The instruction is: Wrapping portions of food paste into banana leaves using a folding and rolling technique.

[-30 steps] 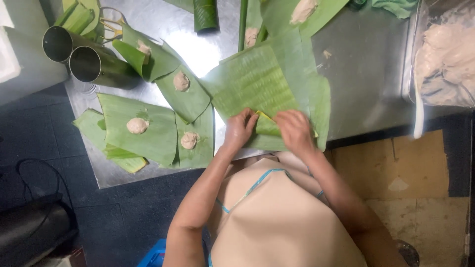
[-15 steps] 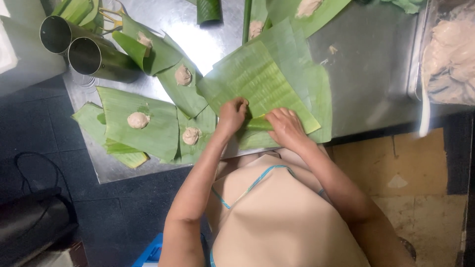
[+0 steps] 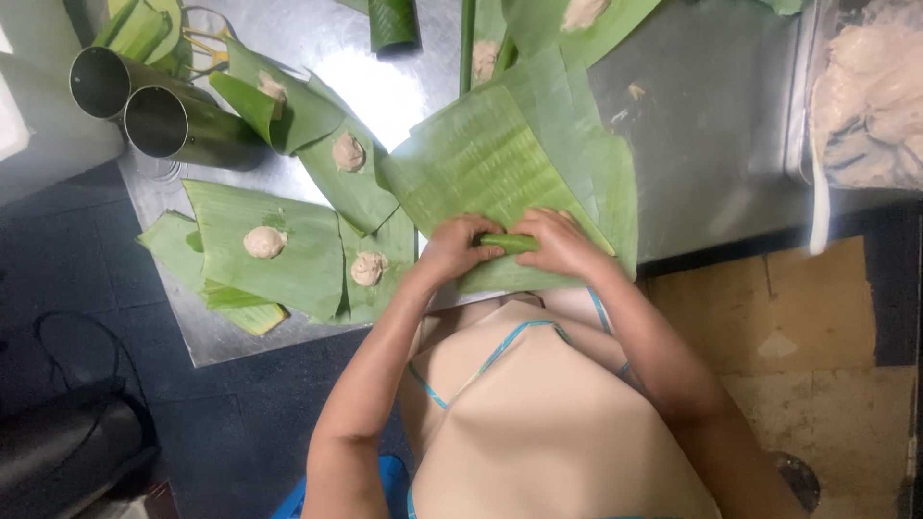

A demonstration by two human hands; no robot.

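So we're looking straight down at a steel table (image 3: 731,163) covered in banana leaves. Dead center of the frame, both hands are on one big banana leaf (image 3: 500,163). The left hand (image 3: 454,248) and right hand (image 3: 561,242) sit side by side at the leaf's near edge, fingers curled down over a tight green roll (image 3: 510,242) where the edge has been folded up. Both hands are closed around that roll, pinching it from either end, and we can only see a short bit of it between them. The rest of the leaf spreads flat toward the top of the frame.

Left of center we see smaller leaf pieces, each with a pale dough lump on it: one (image 3: 263,241) at mid-left, one (image 3: 367,268) just beside the left wrist, one (image 3: 348,152) higher up. Two shiny metal cylinders (image 3: 144,111) lie on their sides in the upper left, open ends facing us. Upper right has a clear tub (image 3: 870,96) of pale dough, well apart from the hands. Lower half of the frame is mostly our beige apron (image 3: 558,423), and a dark bag (image 3: 67,452) sits on the floor at lower left.
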